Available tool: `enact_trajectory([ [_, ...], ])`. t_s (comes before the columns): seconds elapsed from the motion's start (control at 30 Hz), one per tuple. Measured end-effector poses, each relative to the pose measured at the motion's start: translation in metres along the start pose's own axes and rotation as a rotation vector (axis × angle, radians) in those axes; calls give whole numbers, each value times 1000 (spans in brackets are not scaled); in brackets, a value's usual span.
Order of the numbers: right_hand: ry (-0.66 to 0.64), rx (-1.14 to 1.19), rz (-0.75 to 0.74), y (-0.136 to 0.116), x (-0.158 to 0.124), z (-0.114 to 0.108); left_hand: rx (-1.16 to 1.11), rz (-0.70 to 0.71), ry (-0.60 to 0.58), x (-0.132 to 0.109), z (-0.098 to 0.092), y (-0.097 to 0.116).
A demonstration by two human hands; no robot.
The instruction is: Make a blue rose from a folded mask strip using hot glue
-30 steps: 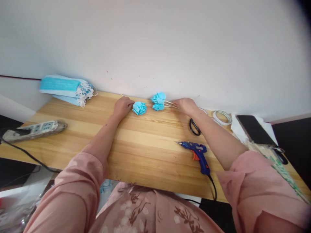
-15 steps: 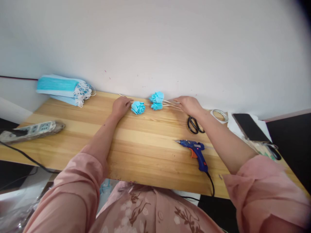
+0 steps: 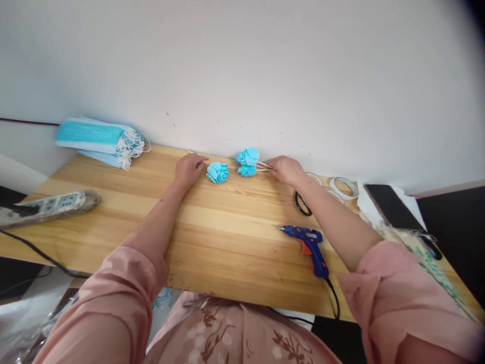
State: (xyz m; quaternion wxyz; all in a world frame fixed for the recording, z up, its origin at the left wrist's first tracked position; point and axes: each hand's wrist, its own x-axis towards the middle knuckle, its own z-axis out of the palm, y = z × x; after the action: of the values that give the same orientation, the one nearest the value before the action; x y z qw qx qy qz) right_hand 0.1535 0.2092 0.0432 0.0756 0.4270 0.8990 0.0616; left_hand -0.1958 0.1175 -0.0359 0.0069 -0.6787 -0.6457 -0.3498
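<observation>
My left hand (image 3: 189, 169) is closed on the thin wooden stem of a blue artificial rose (image 3: 217, 173), whose head points right, low over the table. The stem's far end sticks out past my fingers. My right hand (image 3: 287, 170) pinches the pale stick stems (image 3: 263, 166) of a small bunch of blue artificial roses (image 3: 247, 161). These heads point left, toward the single rose, with a small gap between. Black-handled scissors (image 3: 303, 203) lie under my right forearm, partly hidden.
A blue glue gun (image 3: 306, 240) with its cord lies at the front right. Tape rolls (image 3: 344, 188), a phone (image 3: 394, 206) and packaged sticks (image 3: 428, 263) are on the right. Blue face masks (image 3: 98, 139) and a power strip (image 3: 56, 205) are on the left. A wall (image 3: 235, 76) borders the table's back.
My right hand has moved slightly left along the bunch's stems, closer to the flower heads. My left hand keeps its hold on the single rose. The view has shifted a little.
</observation>
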Motion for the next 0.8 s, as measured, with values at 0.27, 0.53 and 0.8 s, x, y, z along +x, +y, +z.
enact_trajectory([
  [0.27,31,40,-30,3,1,9,17,49,-96,1,-2,3],
  [0.53,157,171,-5,3,-14,8,-49,108,-118,6,-2,10],
  [0.8,280,360,36,-12,-38,3,-432,127,43,9,-2,42],
])
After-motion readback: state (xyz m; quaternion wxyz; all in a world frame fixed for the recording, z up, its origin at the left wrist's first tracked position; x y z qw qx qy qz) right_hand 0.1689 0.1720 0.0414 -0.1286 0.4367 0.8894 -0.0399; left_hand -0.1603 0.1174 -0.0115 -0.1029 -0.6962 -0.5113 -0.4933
